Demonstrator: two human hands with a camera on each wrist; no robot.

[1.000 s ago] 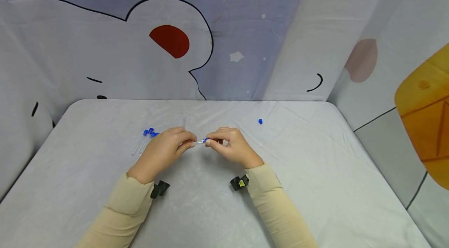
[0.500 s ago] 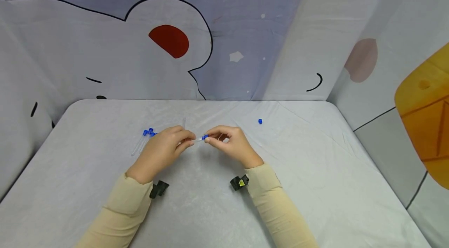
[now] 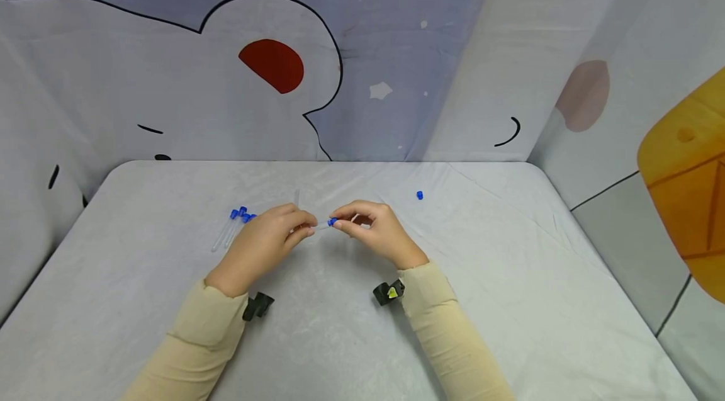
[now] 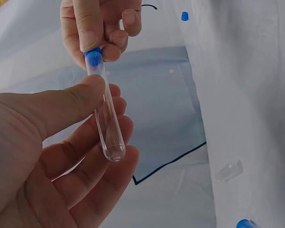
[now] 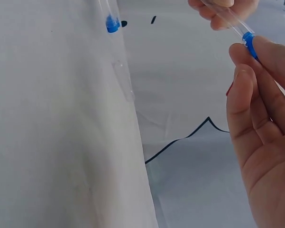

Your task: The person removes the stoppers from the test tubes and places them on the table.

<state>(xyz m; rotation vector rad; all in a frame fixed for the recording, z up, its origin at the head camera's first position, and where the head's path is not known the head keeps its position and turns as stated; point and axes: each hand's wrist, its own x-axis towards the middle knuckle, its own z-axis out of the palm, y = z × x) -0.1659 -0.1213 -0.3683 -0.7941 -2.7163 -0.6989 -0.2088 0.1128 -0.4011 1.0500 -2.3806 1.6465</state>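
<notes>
My left hand pinches a clear test tube between thumb and fingers, its rounded end pointing back toward the palm. A blue cap sits at the tube's mouth, its plug showing inside the glass. With thumb and forefinger, my right hand pinches that cap; the other fingers curl loosely below. Both hands are held over the middle of the table, close together. In the right wrist view the cap's blue rim shows between thumb and fingertip.
Several blue-capped test tubes lie left of my left hand, partly hidden by it. An uncapped clear tube lies behind the hands. One loose blue cap rests at the back right of the white-covered table. Printed cloth hangs behind.
Both hands stay almost in place with the tube between them. The right fingers have shifted slightly on the cap, which has risen a little.
</notes>
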